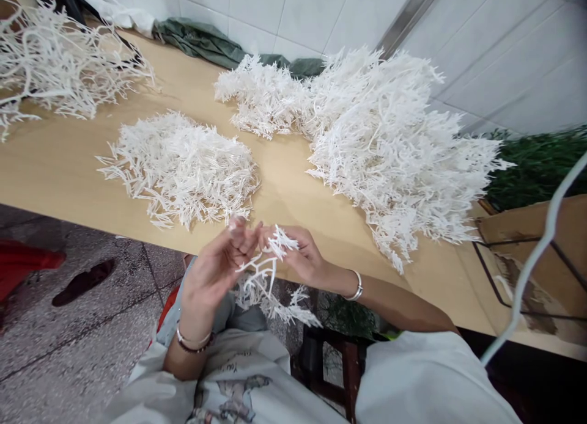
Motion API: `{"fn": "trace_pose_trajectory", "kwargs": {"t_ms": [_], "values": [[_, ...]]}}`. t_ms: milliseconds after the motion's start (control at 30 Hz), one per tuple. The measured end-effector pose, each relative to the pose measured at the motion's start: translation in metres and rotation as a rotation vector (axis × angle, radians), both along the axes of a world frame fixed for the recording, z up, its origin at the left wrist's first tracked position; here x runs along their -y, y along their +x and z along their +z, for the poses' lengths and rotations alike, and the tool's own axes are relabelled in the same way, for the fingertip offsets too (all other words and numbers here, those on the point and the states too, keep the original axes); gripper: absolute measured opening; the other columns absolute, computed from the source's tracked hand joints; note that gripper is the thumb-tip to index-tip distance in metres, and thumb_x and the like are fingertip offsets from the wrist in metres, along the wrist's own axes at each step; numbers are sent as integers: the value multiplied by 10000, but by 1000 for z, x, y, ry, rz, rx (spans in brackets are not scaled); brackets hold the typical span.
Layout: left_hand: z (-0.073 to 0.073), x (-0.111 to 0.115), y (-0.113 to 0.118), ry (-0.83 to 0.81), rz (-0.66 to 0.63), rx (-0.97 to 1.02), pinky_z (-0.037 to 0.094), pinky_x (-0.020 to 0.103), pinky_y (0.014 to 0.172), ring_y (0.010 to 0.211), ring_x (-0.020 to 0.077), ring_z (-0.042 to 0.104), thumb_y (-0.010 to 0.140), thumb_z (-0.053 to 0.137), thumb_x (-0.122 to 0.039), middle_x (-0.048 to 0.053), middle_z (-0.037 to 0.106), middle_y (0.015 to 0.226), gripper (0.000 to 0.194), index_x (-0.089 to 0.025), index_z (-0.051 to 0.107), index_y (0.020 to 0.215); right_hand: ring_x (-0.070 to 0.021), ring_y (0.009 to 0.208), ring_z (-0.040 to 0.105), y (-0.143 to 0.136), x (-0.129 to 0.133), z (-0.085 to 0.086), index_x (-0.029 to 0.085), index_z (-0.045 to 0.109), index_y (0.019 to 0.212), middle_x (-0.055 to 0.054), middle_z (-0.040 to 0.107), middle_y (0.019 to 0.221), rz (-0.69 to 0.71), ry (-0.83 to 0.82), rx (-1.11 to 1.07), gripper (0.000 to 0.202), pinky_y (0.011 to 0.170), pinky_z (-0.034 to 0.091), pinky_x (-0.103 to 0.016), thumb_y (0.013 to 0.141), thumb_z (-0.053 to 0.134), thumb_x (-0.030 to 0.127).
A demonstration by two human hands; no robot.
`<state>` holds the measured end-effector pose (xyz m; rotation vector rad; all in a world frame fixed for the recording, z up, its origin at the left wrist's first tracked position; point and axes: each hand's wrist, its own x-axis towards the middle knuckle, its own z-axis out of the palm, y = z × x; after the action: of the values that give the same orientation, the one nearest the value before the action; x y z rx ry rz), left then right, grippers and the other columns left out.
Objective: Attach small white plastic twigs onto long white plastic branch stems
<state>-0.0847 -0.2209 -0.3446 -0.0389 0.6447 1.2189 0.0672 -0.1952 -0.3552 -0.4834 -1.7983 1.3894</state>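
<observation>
A white branched plastic-looking piece (270, 271) is held up near the table's front edge, just in front and to the right of the small white pile (183, 167). It is gripped by the right hand (300, 253), whose bent fingers are partly hidden behind its upper tuft. The left hand (213, 268), its palm turned up and its fingers partly curled, is placed close against the piece's other side; whether anything is pinched by it cannot be told. The small white pile is borne by the tan table (284, 186). To the right of that pile and farther back, a larger white pile (385, 143) is spread, with dark green cloth (202, 42) laid behind, along the tiled wall (293, 11). To the pile's left and farther back, looser white branches (59, 63) are heaped. Well to its right, green foliage (541, 167) and a cardboard box (541, 247) can be seen. Below it and to the left, a dark shoe (85, 281) is seen on the speckled floor (105, 332).
</observation>
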Motion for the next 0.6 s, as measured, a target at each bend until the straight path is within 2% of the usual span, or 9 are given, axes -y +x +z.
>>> {"fn": "trace_pose_trajectory", "kwargs": {"t_ms": [33,100,200,300,367,500,600], "values": [[-1,-1,-5,22,44,-7,559,180,796,593,43,667,878,464,-33,-51,664,582,308,-175,639,668,-99,542,378,0,2,1,189,466,681,29,426,583,20,14,31,385,538,352,-258,889,466,513],[-5,-2,-12,147,209,-110,535,242,919,638,47,673,885,505,-89,-73,646,573,269,-202,641,683,-97,515,332,1,5,1,199,426,659,42,377,550,52,12,73,399,525,321,-264,895,451,520],[-13,0,-15,423,480,-484,471,332,1037,727,85,690,844,624,-226,-78,664,615,155,-241,671,697,-103,530,336,-1,5,-3,200,437,682,32,386,581,34,-50,55,380,536,307,-274,899,456,512],[-19,1,-11,576,643,-892,393,424,1103,811,133,702,825,656,-296,-56,707,694,106,-252,705,741,-108,564,366,-2,1,-8,196,448,688,23,406,621,-35,-141,-24,332,561,314,-279,893,499,452],[-23,-1,-10,617,664,-1126,338,467,1134,803,141,705,829,653,-286,-52,731,752,97,-253,713,762,-104,566,375,-3,-2,-11,190,447,667,30,399,611,-70,-199,-62,313,572,320,-276,891,521,396],[-31,-9,-16,706,516,-1533,243,476,1180,845,138,699,854,615,-227,-32,750,923,122,-258,727,894,-92,573,403,-4,-6,-16,177,465,638,43,390,593,-145,-294,-77,299,588,346,-255,883,536,334],[-37,-13,-21,775,447,-1668,249,475,1175,900,144,690,881,566,-202,-18,740,1007,197,-262,709,1003,-80,560,404,-4,-7,-16,172,478,641,48,393,591,-229,-347,-16,289,545,324,-227,876,536,331]]}}
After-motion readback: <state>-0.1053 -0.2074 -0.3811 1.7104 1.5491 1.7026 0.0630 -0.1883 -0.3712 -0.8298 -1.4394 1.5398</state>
